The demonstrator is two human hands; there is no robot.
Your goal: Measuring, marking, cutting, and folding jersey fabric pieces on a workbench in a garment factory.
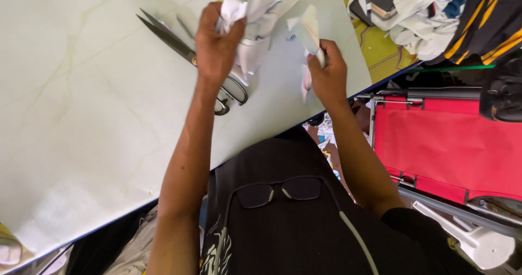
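Note:
My left hand [215,44] grips a bunch of white fabric pieces [255,19] above the pale table [81,106]. My right hand [328,73] is closed on a smaller white fabric scrap [308,31] near the table's right edge. Large metal scissors [179,46] lie flat on the table, partly under my left hand, blades pointing to the upper left. The two hands are a short way apart, each with its own cloth.
A heap of white, black and yellow-striped garments [435,14] lies at the upper right. A red folding cot [446,144] with a metal frame stands at the right. Dark glasses [280,190] hang on my black shirt. A white plastic object [478,242] sits at the lower right.

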